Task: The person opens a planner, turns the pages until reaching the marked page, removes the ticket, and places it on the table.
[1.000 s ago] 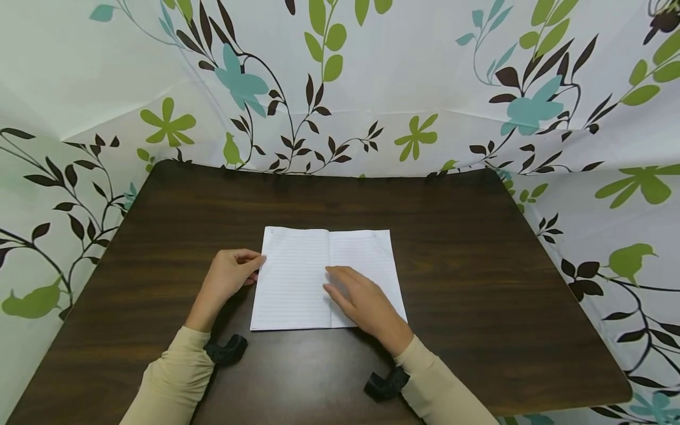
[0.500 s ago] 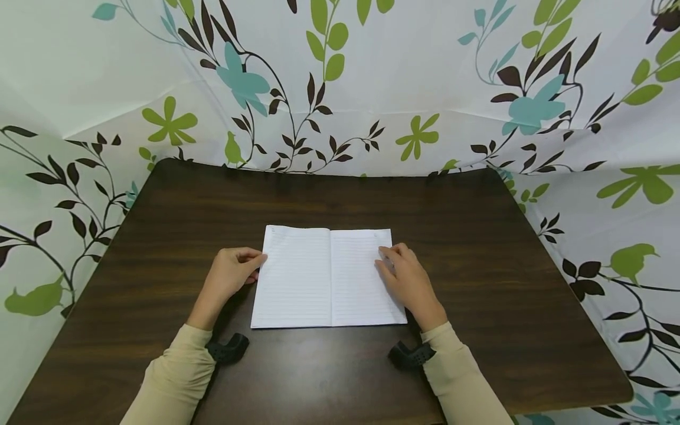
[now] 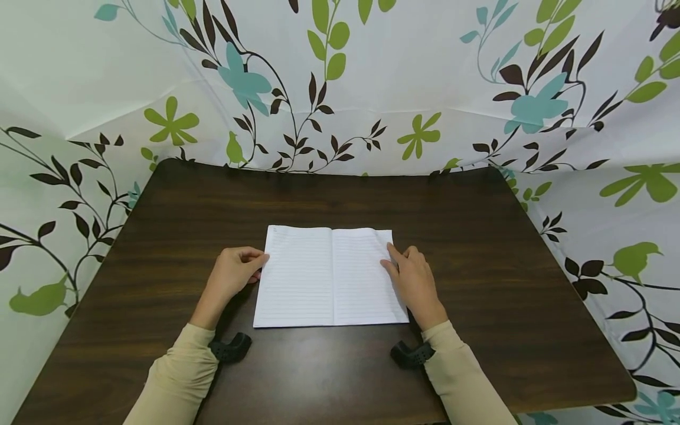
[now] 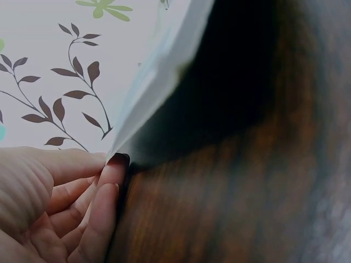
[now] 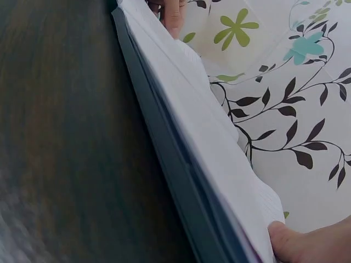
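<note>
An open notebook (image 3: 297,277) with white ruled pages lies on the dark wooden table. My left hand (image 3: 234,274) pinches its left edge; the left wrist view shows the thumb above and curled fingers (image 4: 104,208) beneath the cover. Over at the right edge is my right hand (image 3: 414,283), its thumb and index finger apart and touching the right page near the upper corner. In the right wrist view the thumb (image 5: 285,241) rests on the wavy page edge (image 5: 203,148), while the other fingers are out of sight.
The brown table (image 3: 504,319) extends around the notebook on all sides. Behind it and to both sides hangs a white curtain (image 3: 372,77) printed with leaves, flowers and birds. Black wrist mounts (image 3: 232,348) sit below both hands.
My right hand has moved rightward from the middle of the notebook to its right edge, and its fingers have shifted slightly there. The left hand has kept its grip on the left edge.
</note>
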Demonstrator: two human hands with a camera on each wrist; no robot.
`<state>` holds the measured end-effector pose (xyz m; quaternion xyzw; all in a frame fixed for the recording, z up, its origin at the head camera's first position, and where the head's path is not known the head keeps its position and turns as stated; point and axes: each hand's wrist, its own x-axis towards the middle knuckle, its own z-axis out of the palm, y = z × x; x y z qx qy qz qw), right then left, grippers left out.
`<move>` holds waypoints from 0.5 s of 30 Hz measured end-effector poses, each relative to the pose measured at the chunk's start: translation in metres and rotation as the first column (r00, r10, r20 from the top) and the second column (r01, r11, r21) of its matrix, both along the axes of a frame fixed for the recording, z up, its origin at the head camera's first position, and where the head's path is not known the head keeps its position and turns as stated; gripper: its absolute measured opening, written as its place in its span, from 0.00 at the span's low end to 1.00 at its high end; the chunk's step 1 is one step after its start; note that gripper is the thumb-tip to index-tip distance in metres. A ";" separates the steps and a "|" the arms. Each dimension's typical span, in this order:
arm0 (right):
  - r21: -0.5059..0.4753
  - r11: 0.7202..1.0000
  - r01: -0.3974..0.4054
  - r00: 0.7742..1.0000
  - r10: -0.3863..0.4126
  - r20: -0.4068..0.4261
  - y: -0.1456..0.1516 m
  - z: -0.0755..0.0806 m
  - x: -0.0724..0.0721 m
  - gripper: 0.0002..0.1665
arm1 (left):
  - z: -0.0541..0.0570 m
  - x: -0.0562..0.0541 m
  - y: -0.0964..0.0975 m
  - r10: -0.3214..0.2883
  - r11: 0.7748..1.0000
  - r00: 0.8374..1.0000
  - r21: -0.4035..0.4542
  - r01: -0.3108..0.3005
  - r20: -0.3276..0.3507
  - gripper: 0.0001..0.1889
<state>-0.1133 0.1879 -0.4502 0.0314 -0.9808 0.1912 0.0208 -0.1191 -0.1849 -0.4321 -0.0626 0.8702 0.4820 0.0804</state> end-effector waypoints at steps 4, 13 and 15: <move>0.009 1.000 -0.003 0.995 0.004 -0.096 -0.003 0.000 0.002 0.25 | -0.001 0.000 0.000 0.006 1.000 1.000 -0.002 -0.006 -0.003 0.17; -0.096 0.995 0.001 0.990 -0.015 -0.142 -0.005 0.001 0.004 0.25 | -0.002 0.000 0.000 0.003 1.000 1.000 -0.009 -0.003 -0.005 0.17; -0.195 0.981 0.018 0.994 -0.039 -0.105 -0.005 0.003 0.002 0.32 | -0.002 -0.001 -0.001 -0.002 1.000 1.000 -0.006 0.001 -0.006 0.17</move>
